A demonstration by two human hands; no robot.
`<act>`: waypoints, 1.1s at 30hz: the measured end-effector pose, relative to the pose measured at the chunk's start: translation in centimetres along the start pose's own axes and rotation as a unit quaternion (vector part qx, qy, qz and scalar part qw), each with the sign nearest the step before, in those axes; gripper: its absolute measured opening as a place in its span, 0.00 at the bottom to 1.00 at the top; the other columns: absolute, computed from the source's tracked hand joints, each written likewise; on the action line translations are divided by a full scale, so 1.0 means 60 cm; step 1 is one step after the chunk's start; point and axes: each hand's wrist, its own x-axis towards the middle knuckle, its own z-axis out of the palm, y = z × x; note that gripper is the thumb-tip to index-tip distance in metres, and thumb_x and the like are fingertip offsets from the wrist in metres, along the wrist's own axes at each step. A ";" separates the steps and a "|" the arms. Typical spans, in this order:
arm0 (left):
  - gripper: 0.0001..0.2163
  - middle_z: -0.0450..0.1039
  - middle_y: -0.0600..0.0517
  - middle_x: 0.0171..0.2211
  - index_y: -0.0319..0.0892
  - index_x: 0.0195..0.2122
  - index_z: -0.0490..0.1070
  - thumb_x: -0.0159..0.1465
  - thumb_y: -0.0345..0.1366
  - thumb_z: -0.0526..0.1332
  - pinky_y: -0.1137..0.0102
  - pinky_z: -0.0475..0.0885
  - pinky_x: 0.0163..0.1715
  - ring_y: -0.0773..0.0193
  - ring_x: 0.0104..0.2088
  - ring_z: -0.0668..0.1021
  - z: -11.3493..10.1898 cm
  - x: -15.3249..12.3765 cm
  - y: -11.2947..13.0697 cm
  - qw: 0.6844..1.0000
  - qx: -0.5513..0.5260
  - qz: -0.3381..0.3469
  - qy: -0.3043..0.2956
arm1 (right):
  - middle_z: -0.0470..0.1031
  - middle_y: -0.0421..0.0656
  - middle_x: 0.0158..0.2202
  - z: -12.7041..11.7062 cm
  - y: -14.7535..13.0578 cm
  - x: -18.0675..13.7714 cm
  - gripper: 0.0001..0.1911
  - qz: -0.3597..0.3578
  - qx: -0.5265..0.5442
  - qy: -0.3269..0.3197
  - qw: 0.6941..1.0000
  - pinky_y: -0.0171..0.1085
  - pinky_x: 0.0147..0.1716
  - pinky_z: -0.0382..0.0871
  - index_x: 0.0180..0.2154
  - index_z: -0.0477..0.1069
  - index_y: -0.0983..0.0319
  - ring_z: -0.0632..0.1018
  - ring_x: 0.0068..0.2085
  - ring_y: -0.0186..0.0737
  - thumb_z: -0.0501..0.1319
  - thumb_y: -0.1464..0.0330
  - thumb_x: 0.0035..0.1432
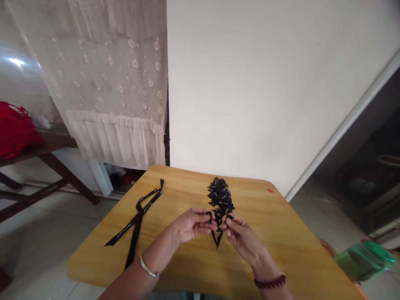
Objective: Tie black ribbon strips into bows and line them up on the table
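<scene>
Between thumb and fingers, my left hand (195,224) pinches one part of a black ribbon (216,239) with pale lettering. On the other side, my right hand (239,235) pinches another part of it, and a pointed loop of ribbon hangs below between the hands. Just beyond my fingertips lies a pile of black ribbon bows (220,192), stacked in a column away from me. Whether the held ribbon joins the nearest bow is hidden by my fingers. To the left, loose black ribbon strips (139,213) lie crossed on the wooden table (175,266).
A small red piece (270,190) lies near the table's far right corner. A white wall (250,91) rises behind the table, beside a lace curtain (118,83). Red material (15,131) sits on a dark bench at left. A green translucent container (364,260) stands at right.
</scene>
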 end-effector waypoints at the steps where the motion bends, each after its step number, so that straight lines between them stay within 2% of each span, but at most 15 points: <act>1: 0.06 0.75 0.44 0.29 0.31 0.31 0.71 0.51 0.26 0.62 0.77 0.72 0.30 0.63 0.31 0.78 -0.004 0.003 0.000 1.000 0.008 0.007 -0.006 | 0.75 0.41 0.22 0.000 0.001 0.005 0.04 0.001 -0.012 -0.003 1.000 0.22 0.21 0.67 0.25 0.73 0.67 0.73 0.21 0.27 0.66 0.74 0.42; 5: 0.09 0.75 0.42 0.32 0.29 0.35 0.70 0.52 0.23 0.60 0.79 0.71 0.35 0.64 0.36 0.77 -0.023 0.018 0.004 0.999 0.009 0.026 -0.035 | 0.76 0.43 0.26 -0.004 0.005 0.028 0.06 0.009 -0.033 -0.027 0.999 0.25 0.24 0.68 0.28 0.73 0.67 0.75 0.24 0.30 0.65 0.73 0.43; 8: 0.06 0.75 0.43 0.29 0.29 0.32 0.70 0.53 0.23 0.59 0.79 0.71 0.33 0.64 0.33 0.77 -0.039 0.033 0.004 1.000 -0.003 0.030 -0.005 | 0.76 0.44 0.26 -0.011 0.010 0.046 0.09 0.022 -0.038 -0.029 0.999 0.27 0.25 0.68 0.30 0.71 0.67 0.76 0.26 0.33 0.66 0.72 0.42; 12: 0.02 0.76 0.44 0.27 0.31 0.28 0.69 0.54 0.24 0.58 0.79 0.72 0.27 0.63 0.29 0.78 -0.060 0.052 -0.003 0.997 -0.029 0.031 0.060 | 0.76 0.43 0.24 -0.018 0.024 0.075 0.10 0.026 -0.030 -0.005 0.999 0.27 0.21 0.66 0.28 0.69 0.65 0.76 0.23 0.32 0.67 0.73 0.40; 16: 0.02 0.75 0.45 0.26 0.31 0.28 0.70 0.53 0.25 0.59 0.80 0.71 0.20 0.66 0.24 0.77 -0.076 0.062 -0.011 0.996 -0.047 0.025 0.075 | 0.74 0.41 0.21 -0.018 0.037 0.098 0.08 -0.004 -0.011 -0.021 1.000 0.24 0.16 0.61 0.27 0.68 0.65 0.70 0.18 0.26 0.66 0.72 0.42; 20: 0.03 0.74 0.51 0.21 0.34 0.27 0.69 0.49 0.25 0.62 0.82 0.60 0.06 0.72 0.12 0.72 -0.083 0.067 -0.013 0.992 -0.056 0.033 0.104 | 0.73 0.39 0.22 -0.022 0.044 0.110 0.08 -0.021 -0.003 -0.013 1.000 0.22 0.11 0.54 0.25 0.67 0.64 0.63 0.13 0.20 0.65 0.70 0.43; 22: 0.04 0.74 0.52 0.20 0.35 0.25 0.68 0.49 0.24 0.62 0.83 0.57 0.04 0.73 0.10 0.70 -0.084 0.069 -0.013 0.990 -0.065 0.037 0.116 | 0.73 0.39 0.22 -0.026 0.047 0.113 0.08 -0.012 -0.006 -0.005 1.000 0.21 0.11 0.55 0.26 0.67 0.64 0.64 0.14 0.21 0.65 0.70 0.43; 27: 0.02 0.75 0.46 0.23 0.32 0.27 0.70 0.52 0.25 0.60 0.79 0.71 0.17 0.64 0.22 0.77 -0.087 0.074 -0.017 0.992 -0.057 0.032 0.105 | 0.72 0.39 0.19 -0.034 0.059 0.121 0.08 0.012 -0.007 0.018 1.000 0.22 0.16 0.61 0.24 0.69 0.65 0.69 0.17 0.24 0.67 0.71 0.41; 33: 0.06 0.76 0.42 0.27 0.28 0.33 0.70 0.55 0.24 0.57 0.78 0.73 0.28 0.65 0.28 0.78 -0.091 0.072 -0.014 0.994 -0.050 0.039 0.089 | 0.74 0.40 0.22 -0.038 0.066 0.126 0.08 0.017 0.012 0.029 0.999 0.23 0.17 0.64 0.26 0.70 0.66 0.73 0.19 0.27 0.67 0.73 0.39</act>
